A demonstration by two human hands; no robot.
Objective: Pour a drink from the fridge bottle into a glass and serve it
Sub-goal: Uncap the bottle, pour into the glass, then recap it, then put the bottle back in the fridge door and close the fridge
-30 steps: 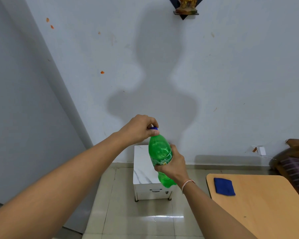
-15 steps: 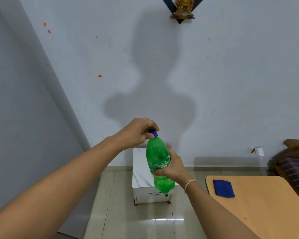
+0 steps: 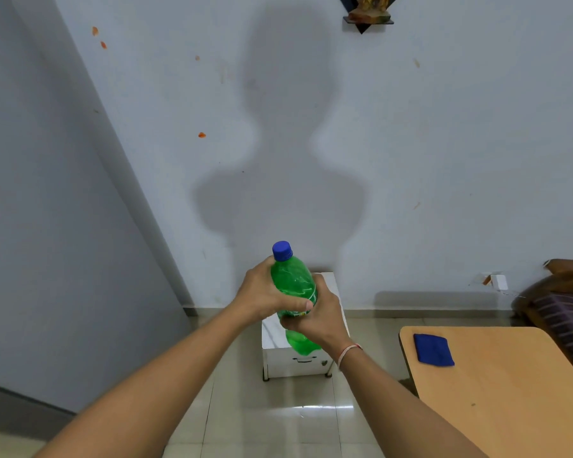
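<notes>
A green plastic bottle (image 3: pixel 293 285) with a blue cap (image 3: pixel 282 250) is held up in front of me, nearly upright and leaning a little to the left. My left hand (image 3: pixel 265 297) wraps the bottle's upper body, just under the neck. My right hand (image 3: pixel 320 320) grips it lower down, around the label. The cap is on and uncovered. No glass is in view.
A small white cabinet (image 3: pixel 298 361) stands on the tiled floor against the wall, behind the bottle. A wooden table (image 3: pixel 497 391) at the lower right carries a blue cloth (image 3: pixel 433 349). A dark chair (image 3: pixel 563 312) is at the right edge.
My left hand has left the blue cap and slid down onto the bottle's upper body. The cap now shows fully. The bottle has stayed in about the same place.
</notes>
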